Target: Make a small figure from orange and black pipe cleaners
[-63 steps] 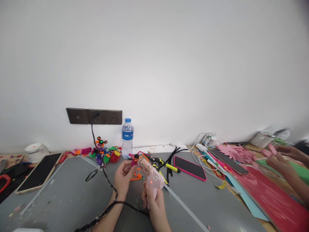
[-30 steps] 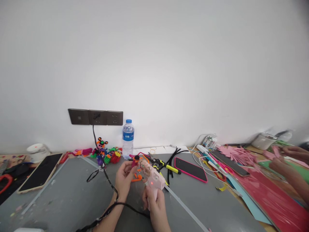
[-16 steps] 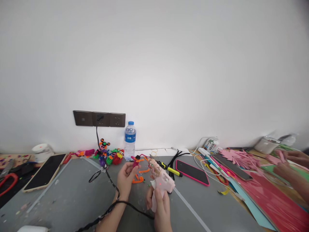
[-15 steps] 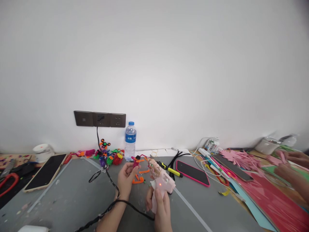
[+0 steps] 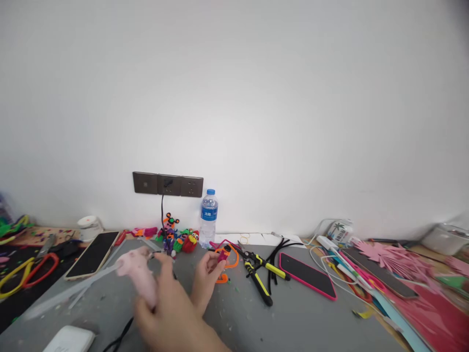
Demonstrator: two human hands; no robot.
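Your right hand [image 5: 169, 305] grips a pale-pink plastic glue gun [image 5: 138, 274] (both are blurred). Your left hand [image 5: 207, 279] pinches a small magenta, black-topped fuzzy figure [image 5: 223, 253].

Exposure bright and even. Light diffuse; source outside the frame. Pale wall [image 5: 242, 107] above the hands brightest across its middle, greying outward; dark corner far up and right of them. Heaviest motion blur on the right hand [image 5: 168, 298] and the glue gun [image 5: 137, 274] in it: outlines smeared, surface detail washed out. The left hand [image 5: 207, 279] is clearer. Bottle [image 5: 208, 220] just beyond the hands and pliers [image 5: 252, 257] to their right read fairly crisp. Wide-angle stretch toward both sides; container [image 5: 445, 239] far right of the hands elongated, soft. Shadows faint.
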